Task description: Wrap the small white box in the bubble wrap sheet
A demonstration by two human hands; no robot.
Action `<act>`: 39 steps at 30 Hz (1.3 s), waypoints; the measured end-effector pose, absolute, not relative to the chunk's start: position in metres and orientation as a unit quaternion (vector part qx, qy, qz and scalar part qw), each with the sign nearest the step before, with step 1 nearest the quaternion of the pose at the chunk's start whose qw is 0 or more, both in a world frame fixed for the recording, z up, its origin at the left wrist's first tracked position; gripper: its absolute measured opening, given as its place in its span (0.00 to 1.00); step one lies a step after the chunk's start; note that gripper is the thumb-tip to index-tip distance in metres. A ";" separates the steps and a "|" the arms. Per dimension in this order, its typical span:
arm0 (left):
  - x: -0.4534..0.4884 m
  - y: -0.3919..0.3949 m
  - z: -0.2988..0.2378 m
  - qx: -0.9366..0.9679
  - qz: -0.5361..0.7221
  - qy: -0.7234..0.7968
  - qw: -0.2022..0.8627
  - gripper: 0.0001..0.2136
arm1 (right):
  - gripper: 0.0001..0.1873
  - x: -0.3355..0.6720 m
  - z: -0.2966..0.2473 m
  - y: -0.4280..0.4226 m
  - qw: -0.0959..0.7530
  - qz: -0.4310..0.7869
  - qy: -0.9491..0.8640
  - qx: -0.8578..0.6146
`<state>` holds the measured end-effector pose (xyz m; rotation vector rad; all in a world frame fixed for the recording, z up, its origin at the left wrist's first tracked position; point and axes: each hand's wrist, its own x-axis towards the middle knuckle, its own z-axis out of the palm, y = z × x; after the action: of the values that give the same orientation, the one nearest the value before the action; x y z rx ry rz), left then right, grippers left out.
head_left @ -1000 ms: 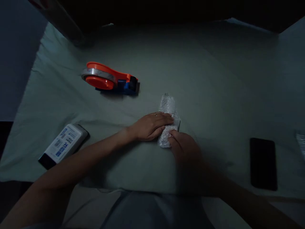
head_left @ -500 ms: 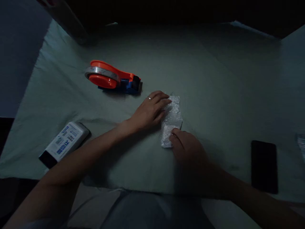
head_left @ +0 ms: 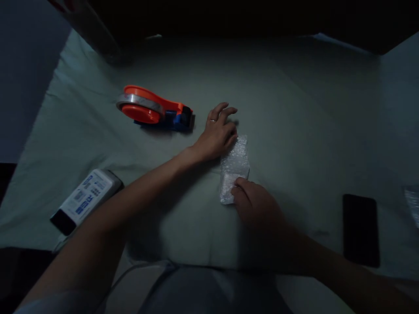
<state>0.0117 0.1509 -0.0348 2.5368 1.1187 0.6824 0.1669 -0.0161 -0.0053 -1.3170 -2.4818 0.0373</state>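
Observation:
A small oblong bundle of bubble wrap (head_left: 235,164) lies on the green cloth, its long side running away from me. At its far left edge is my left hand (head_left: 218,133), with a ring on one finger. Those fingers are spread and curved, the upper ones reaching past the bundle over the cloth. My right hand (head_left: 257,200) is closed on the near end of the bundle, fingertips pressed to the wrap. What is inside the wrap is hidden.
An orange and blue tape dispenser (head_left: 155,109) with a tape roll stands at the upper left. A white labelled box-shaped device (head_left: 88,196) lies left of my left forearm. On the right is a black phone (head_left: 361,230); clear plastic (head_left: 413,201) shows at the right edge.
My left hand has lifted off the bundle's surface and shifted away from me, its fingers now spread beyond the far edge. My right hand stays at the near end.

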 end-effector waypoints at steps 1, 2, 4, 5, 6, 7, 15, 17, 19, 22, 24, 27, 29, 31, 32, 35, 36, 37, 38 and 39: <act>0.012 0.151 -0.035 0.880 0.238 0.388 0.136 0.11 | 0.11 0.167 -0.005 -0.016 0.165 0.021 -0.870 -0.464; 0.012 0.151 -0.034 0.881 0.238 0.387 0.132 0.11 | 0.11 0.167 -0.006 -0.016 0.163 0.031 -0.867 -0.469; 0.013 0.151 -0.033 0.884 0.228 0.388 0.129 0.14 | 0.11 0.167 -0.006 -0.016 0.154 0.053 -0.862 -0.480; 0.013 0.150 -0.032 0.885 0.221 0.390 0.129 0.16 | 0.11 0.167 -0.007 -0.017 0.153 0.058 -0.859 -0.486; 0.014 0.150 -0.032 0.885 0.214 0.392 0.131 0.18 | 0.11 0.167 -0.007 -0.017 0.152 0.060 -0.857 -0.490; 0.013 0.150 -0.032 0.885 0.210 0.393 0.135 0.19 | 0.10 0.167 -0.007 -0.017 0.155 0.057 -0.855 -0.492; 0.011 0.159 -0.041 0.865 0.282 0.393 0.136 0.12 | 0.11 0.166 -0.003 -0.018 0.154 0.026 -0.864 -0.479; 0.012 0.162 -0.042 0.857 0.302 0.400 0.122 0.12 | 0.12 0.166 -0.002 -0.017 0.152 0.024 -0.869 -0.471; 0.013 0.163 -0.039 0.856 0.306 0.402 0.111 0.11 | 0.13 0.167 0.000 -0.015 0.157 0.024 -0.874 -0.460; 0.011 0.154 -0.030 0.864 0.302 0.388 0.112 0.07 | 0.13 0.167 0.005 -0.012 0.160 0.021 -0.882 -0.444; 0.006 0.139 -0.020 0.875 0.313 0.344 0.133 0.07 | 0.12 0.167 0.010 -0.009 0.150 0.038 -0.884 -0.441; -0.005 0.104 -0.006 0.880 0.347 0.241 0.216 0.09 | 0.12 0.168 0.019 -0.003 0.138 0.092 -0.879 -0.447; -0.013 0.081 -0.001 0.874 0.338 0.221 0.269 0.09 | 0.12 0.169 0.025 0.003 0.136 0.139 -0.869 -0.454; -0.018 0.066 -0.002 0.871 0.307 0.226 0.309 0.16 | 0.12 0.172 0.030 0.013 0.134 0.191 -0.857 -0.459; -0.019 0.062 -0.004 0.870 0.291 0.231 0.323 0.20 | 0.13 0.174 0.033 0.019 0.131 0.215 -0.852 -0.460; -0.018 0.062 -0.014 0.867 0.247 0.269 0.340 0.22 | 0.15 0.179 0.037 0.037 0.109 0.282 -0.831 -0.468; -0.016 0.063 -0.017 0.864 0.237 0.286 0.339 0.20 | 0.15 0.181 0.038 0.043 0.100 0.303 -0.822 -0.472; -0.015 0.065 -0.018 0.861 0.232 0.303 0.338 0.19 | 0.14 0.183 0.038 0.048 0.091 0.321 -0.814 -0.475; -0.014 0.067 -0.019 0.857 0.233 0.316 0.333 0.18 | 0.13 0.184 0.038 0.052 0.084 0.334 -0.808 -0.477; -0.013 0.068 -0.020 0.855 0.243 0.322 0.326 0.18 | 0.12 0.185 0.037 0.056 0.082 0.340 -0.804 -0.481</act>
<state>-0.0126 0.0682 -0.0197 2.2404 0.8438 0.6354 0.1850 0.0559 0.0373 -1.4362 -2.4019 1.0163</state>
